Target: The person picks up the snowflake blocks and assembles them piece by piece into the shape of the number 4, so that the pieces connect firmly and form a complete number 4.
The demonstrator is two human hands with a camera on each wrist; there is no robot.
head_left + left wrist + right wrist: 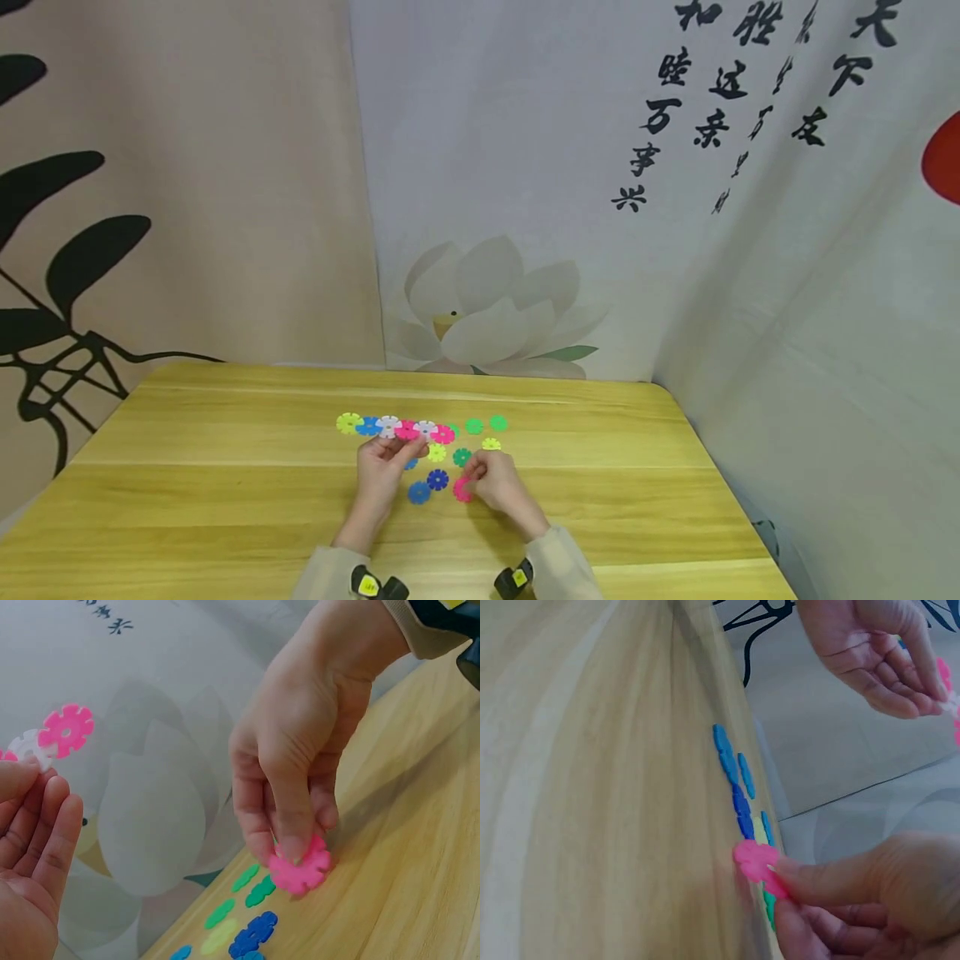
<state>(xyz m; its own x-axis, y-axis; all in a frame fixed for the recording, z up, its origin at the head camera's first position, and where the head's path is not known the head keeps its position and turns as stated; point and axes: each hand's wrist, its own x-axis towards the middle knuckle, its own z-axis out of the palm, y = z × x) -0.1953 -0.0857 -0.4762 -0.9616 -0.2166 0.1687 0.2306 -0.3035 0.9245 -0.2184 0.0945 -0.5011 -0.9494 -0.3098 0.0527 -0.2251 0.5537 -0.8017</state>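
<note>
1. The tabletop (225, 500) carries loose discs (474, 427) around its middle.
2. The chain (390, 427) of six joined discs, towards the far edge, is pinched by the left hand (382, 475).
3. The right hand (498, 483) pinches a pink disc (300, 868) against the wood, not yet joined; about eight discs remain unattached.

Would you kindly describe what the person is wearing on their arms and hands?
Both hands, left hand and right hand, are bare, without gloves. Beige sleeves reach the wrists. Each wrist carries a black device with a yellow marking; no rings or cables show.
</note>
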